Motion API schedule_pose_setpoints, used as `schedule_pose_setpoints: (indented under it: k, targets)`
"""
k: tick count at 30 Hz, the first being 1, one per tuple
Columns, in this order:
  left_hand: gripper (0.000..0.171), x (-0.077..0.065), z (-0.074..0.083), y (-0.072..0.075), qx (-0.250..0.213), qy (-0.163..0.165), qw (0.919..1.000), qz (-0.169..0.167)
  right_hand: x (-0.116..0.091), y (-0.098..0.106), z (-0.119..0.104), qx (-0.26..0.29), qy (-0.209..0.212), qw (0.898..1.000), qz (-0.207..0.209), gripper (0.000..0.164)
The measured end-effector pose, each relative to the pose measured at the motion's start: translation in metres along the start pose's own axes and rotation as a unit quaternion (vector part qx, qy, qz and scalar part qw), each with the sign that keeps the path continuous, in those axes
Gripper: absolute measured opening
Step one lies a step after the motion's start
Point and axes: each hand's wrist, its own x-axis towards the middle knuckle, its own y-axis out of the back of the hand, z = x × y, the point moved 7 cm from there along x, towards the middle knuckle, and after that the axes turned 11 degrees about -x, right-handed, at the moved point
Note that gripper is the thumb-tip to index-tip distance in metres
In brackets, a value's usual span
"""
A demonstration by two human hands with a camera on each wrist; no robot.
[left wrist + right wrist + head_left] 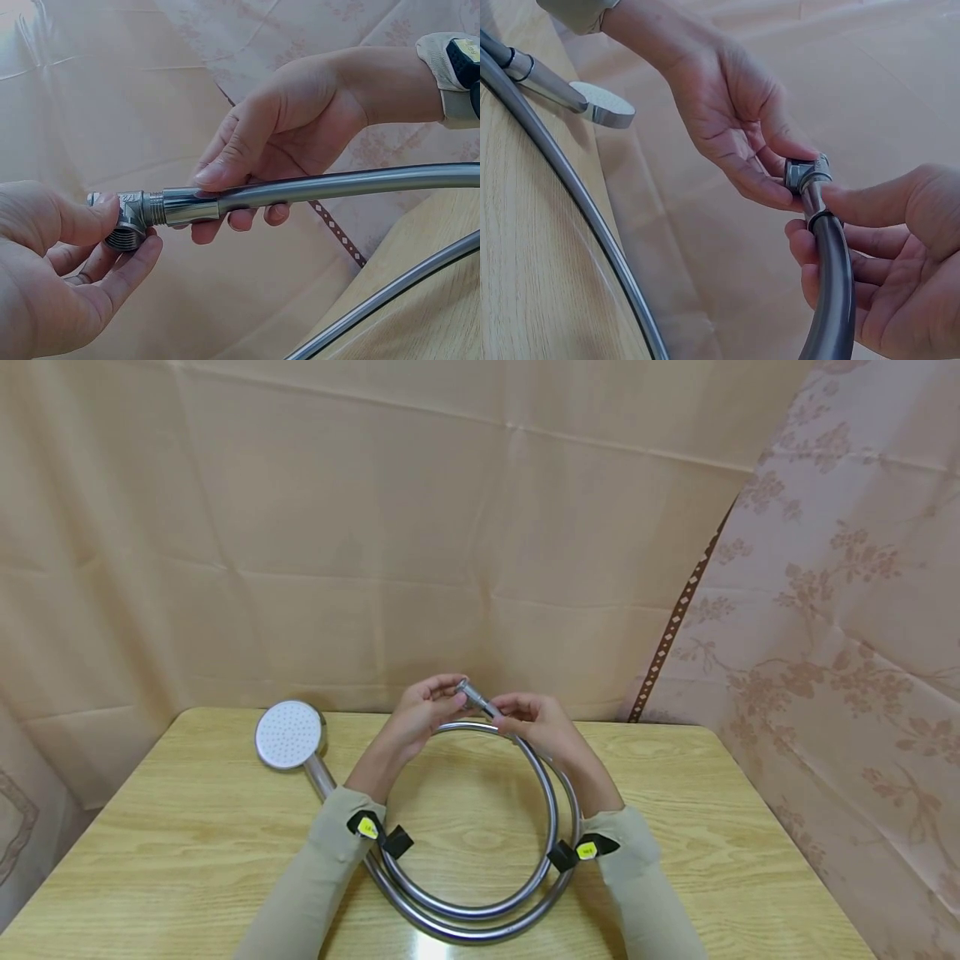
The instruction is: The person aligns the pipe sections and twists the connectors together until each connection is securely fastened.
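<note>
Between thumb and fingers my left hand (pixel 420 714) pinches a small metal tee fitting (pixel 129 217) with a threaded opening facing down in the left wrist view. My right hand (pixel 543 727) grips the end of a grey shower hose (pixel 315 187) at its shiny connector nut (pixel 191 206). The nut sits on the fitting's threaded stub, and some thread shows between them. From there the hose loops in coils on the table. At the left a round shower head (pixel 288 735) with a white face joins the hose's other end.
The wooden table (pixel 225 877) carries the coils and the shower head's handle. A beige cloth (pixel 337 527) hangs behind its far edge. Flowered cloth (pixel 847 652) covers the right side.
</note>
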Motion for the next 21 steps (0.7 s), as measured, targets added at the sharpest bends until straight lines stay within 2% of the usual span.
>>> schedule_pose_setpoints:
  k: [4,15,21]
  targets:
    - [0.045,-0.0005,0.0003,-0.0007,-0.005,0.0,1.0,-0.004,-0.0008,-0.0002,-0.0008,-0.009,0.001,1.0,0.0,0.03]
    - [0.044,0.0,0.001,0.0005,-0.001,-0.001,1.0,-0.007,-0.0006,-0.0013,0.0017,0.027,-0.015,1.0,0.003,0.029]
    - [0.044,-0.0005,0.0009,0.0013,-0.006,0.001,0.9999,-0.009,0.0003,-0.002,0.0028,0.023,-0.004,1.0,-0.004,0.027]
